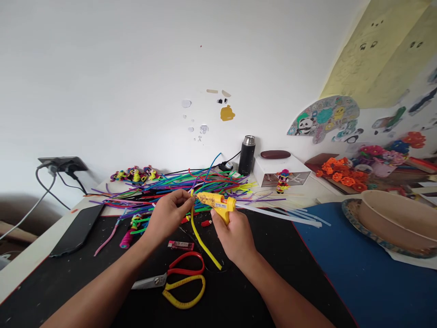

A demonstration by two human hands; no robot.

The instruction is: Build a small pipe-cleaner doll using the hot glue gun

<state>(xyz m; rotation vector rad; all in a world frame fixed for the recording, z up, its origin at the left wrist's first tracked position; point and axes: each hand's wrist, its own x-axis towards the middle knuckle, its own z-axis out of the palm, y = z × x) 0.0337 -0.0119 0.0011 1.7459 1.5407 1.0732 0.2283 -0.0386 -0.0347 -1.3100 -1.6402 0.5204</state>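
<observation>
Gluing apparently in hand: left hand [170,211] pinches yellow strip [200,238] above black mat [239,303], right hand [236,234] grips glue gun [221,207], its tip near the pinch; next move likely calls for steadiness.

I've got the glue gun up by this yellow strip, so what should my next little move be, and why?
Probably squeeze out one small dab: the right hand grips the glue gun, its nozzle points toward the top of the yellow strip, and the left hand appears to pinch the strip there.
</observation>
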